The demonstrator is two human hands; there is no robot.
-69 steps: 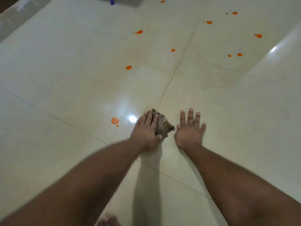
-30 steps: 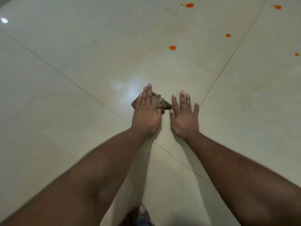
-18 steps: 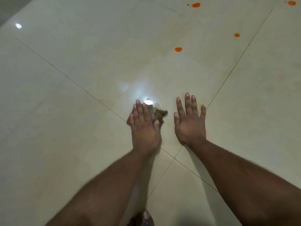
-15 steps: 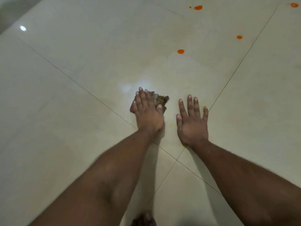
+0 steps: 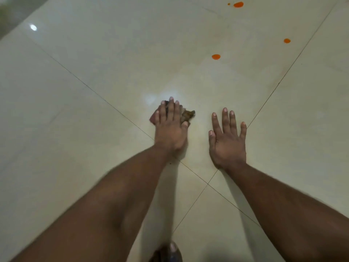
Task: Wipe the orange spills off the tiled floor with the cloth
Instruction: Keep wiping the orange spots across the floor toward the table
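Observation:
My left hand point(image 5: 171, 127) presses flat on a crumpled brown and reddish cloth point(image 5: 187, 115) on the glossy cream tiled floor point(image 5: 94, 72). Most of the cloth is hidden under the fingers; only its right and left edges show. My right hand point(image 5: 227, 140) lies flat on the tile beside it, fingers spread, holding nothing. Three orange spills sit farther ahead to the right: one point(image 5: 216, 56) nearest, one point(image 5: 287, 40) near the grout line, one point(image 5: 238, 4) at the top edge.
Dark grout lines cross just behind my hands at a tile corner point(image 5: 207, 184). A foot point(image 5: 170, 252) shows at the bottom edge between my arms. A darker strip, perhaps a wall base point(image 5: 11, 14), runs along the top left.
The orange spill that lay left of the cloth is gone. My left hand has rubbed the cloth back and forth; the right hand has stayed planted, now a little farther from the cloth.

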